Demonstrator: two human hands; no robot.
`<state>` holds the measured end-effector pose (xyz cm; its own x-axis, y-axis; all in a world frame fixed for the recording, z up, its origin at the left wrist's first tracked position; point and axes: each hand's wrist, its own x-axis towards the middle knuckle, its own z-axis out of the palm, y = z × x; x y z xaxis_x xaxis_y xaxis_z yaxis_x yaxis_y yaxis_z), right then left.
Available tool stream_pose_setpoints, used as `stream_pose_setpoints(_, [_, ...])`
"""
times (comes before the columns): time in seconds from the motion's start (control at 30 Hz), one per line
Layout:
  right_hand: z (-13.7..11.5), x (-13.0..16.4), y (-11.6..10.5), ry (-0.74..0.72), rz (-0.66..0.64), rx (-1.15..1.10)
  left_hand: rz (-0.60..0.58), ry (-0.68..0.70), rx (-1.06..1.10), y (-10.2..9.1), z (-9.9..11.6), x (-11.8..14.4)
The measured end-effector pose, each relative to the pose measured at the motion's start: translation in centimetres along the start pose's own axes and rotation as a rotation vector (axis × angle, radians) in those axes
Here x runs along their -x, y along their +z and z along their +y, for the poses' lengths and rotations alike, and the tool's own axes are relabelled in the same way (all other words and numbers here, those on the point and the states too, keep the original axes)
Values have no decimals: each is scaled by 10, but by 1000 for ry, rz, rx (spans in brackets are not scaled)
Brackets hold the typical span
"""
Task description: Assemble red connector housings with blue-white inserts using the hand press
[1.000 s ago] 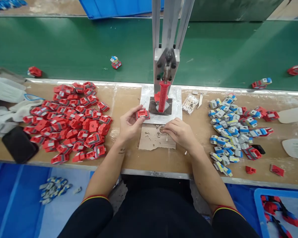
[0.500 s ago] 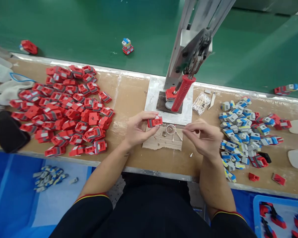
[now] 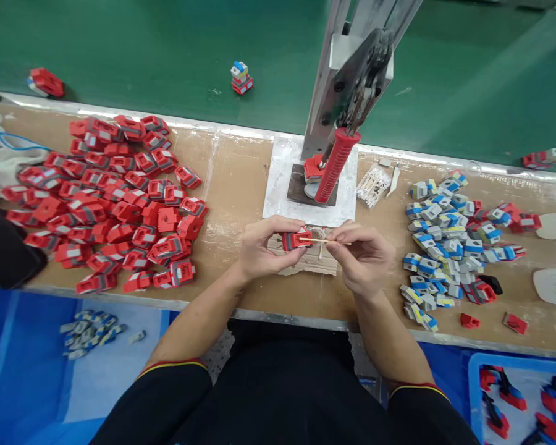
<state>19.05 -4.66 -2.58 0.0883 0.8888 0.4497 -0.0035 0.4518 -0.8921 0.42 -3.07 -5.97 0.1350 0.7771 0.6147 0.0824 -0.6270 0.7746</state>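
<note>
Workbench (image 3: 234, 179) runs across the middle of the frame, brown top, and we tag the green surface (image 3: 143, 55) filling the top beyond it. Blue bin (image 3: 32, 371) in the lower left, grey, blue and yellow pieces lying in it. On the bench at left of frame we have a big pile of red parts (image 3: 115, 198); at right of frame, a pile of blue-and-white parts (image 3: 449, 241), a few red ones mixed in. Lever press (image 3: 354, 105) with red handle stands right of upper centre, its foot on a pale metal plate (image 3: 275, 185). Lower right corner: blue tray (image 3: 473, 395) with red, black and blue items. Near frame centre we see the left hand (image 3: 266, 247) pinching a red piece, and just right of it the right hand (image 3: 364, 256), thumb and fingers closed around a thin stick. Cardboard scrap (image 3: 324, 267) lies below and partly behind them. Packet of sticks (image 3: 373, 187) sits right of the plate. Red piece (image 3: 290, 241) is at frame centre, in the left fingertips; thin stick (image 3: 324, 241) reaches leftward, its tip over the piece, and we can't tell whether it touches.
</note>
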Motion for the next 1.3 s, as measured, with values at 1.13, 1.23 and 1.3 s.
stream_pose_setpoints(1.13, [23,-13,-38,-84,-488,640,5,-62,-140,-6,-11,1])
stream_pose_setpoints(1.23, [25,-12,-35,-101,-557,612,-4,-73,-154,-7,-11,1])
stream_pose_setpoints(1.3, [19,-12,-35,-87,-519,537,-12,-68,-152,-8,-10,0])
